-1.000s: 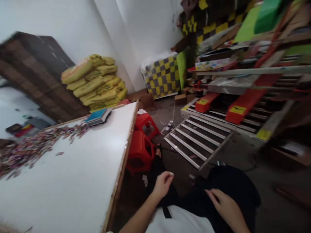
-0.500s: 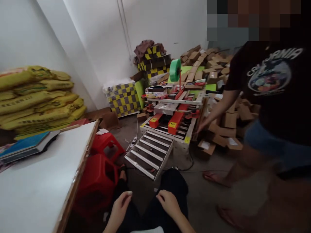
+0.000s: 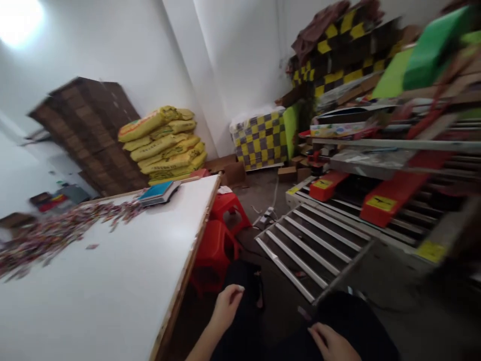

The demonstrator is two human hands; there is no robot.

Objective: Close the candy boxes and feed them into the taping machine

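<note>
My left hand hovers over my dark-clothed legs, beside the long edge of a white table. Its fingers are curled together, and a small white bit shows at the fingertips; I cannot make out whether it is held or wrapped on a finger. My right hand is low over my other leg, fingers loosely closed, with nothing visible in them. Just beyond it is a roller conveyor, which neither hand touches.
Red plastic stools stand beside the table. On the table lie a blue-topped scale and a heap of small packets. A taping machine adjoins the rollers. Yellow sacks and brown cartons are stacked by the wall.
My view has swung left, bringing the packet heap and carton stack into sight. The person on the right has left the view. Both hands keep nearly the same pose.
</note>
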